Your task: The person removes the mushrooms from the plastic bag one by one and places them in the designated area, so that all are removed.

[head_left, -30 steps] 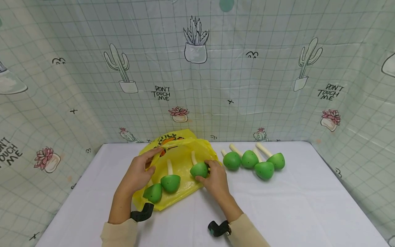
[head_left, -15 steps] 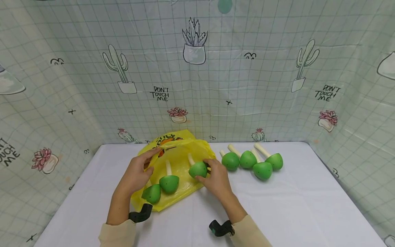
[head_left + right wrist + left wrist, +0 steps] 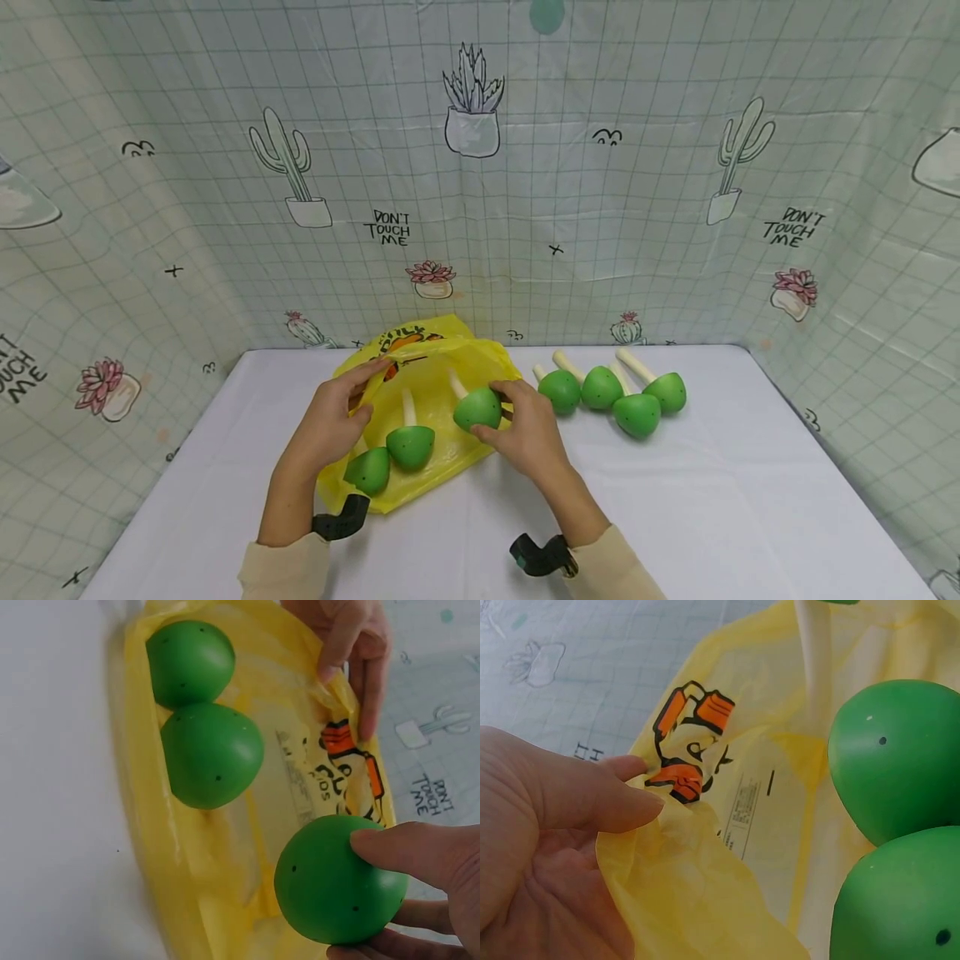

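Note:
A yellow plastic bag (image 3: 438, 379) lies with its mouth toward me. My left hand (image 3: 330, 421) pinches the raised edge of its mouth between thumb and fingers, clearly seen in the left wrist view. My right hand (image 3: 528, 429) grips a mushroom-shaped toy (image 3: 477, 410) by its green, dotted dome, with the pale stem pointing into the bag. Two more such toys lie inside near the opening: one green dome (image 3: 212, 755) beside another green dome (image 3: 191, 664). The stem of the nearer-left one is mostly hidden.
Several more green mushroom-shaped toys (image 3: 637, 415) lie in a group on the white table (image 3: 720, 500), right of the bag, stems pointing away. A printed cloth wall (image 3: 555, 183) stands behind the table and along both sides. A black wrist mount (image 3: 536, 556) sits on the right forearm.
My right hand has moved the toy slightly left over the bag, and its stem has tilted further left. The left hand keeps its place on the bag's edge.

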Tool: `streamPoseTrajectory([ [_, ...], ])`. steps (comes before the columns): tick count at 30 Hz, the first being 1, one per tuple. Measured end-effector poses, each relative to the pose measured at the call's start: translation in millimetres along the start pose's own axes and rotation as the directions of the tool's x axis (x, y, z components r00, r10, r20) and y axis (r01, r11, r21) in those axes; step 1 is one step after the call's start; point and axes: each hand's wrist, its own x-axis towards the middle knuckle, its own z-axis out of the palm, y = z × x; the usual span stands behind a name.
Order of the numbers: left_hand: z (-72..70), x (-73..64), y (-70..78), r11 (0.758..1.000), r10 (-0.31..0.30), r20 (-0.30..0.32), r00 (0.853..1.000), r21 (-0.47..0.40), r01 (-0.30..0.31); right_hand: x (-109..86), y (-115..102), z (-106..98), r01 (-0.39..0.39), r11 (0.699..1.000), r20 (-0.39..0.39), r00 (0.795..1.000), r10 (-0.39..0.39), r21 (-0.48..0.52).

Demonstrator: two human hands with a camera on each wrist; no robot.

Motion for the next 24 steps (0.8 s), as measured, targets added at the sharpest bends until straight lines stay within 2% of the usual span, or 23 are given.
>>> streamPoseTrajectory([
  [7,-0.5,-1.0,1.6,1.000,-0.017,0.006,1.000,-0.009,0.017,-1.5,-8.0,-7.5,0.008,1.000,0.027,1.000,-0.009,0.023],
  [15,-2.1,-2.1,4.6,1.000,0.008,0.004,1.000,-0.006,-0.008,-2.5,-17.4,-21.7,-0.008,0.997,0.060,0.998,0.003,0.079],
  [24,-0.8,-0.5,2.0,1.000,0.005,0.002,1.000,-0.010,-0.005,-2.8,-21.6,-43.3,-0.033,0.995,0.045,0.999,0.030,0.090],
])
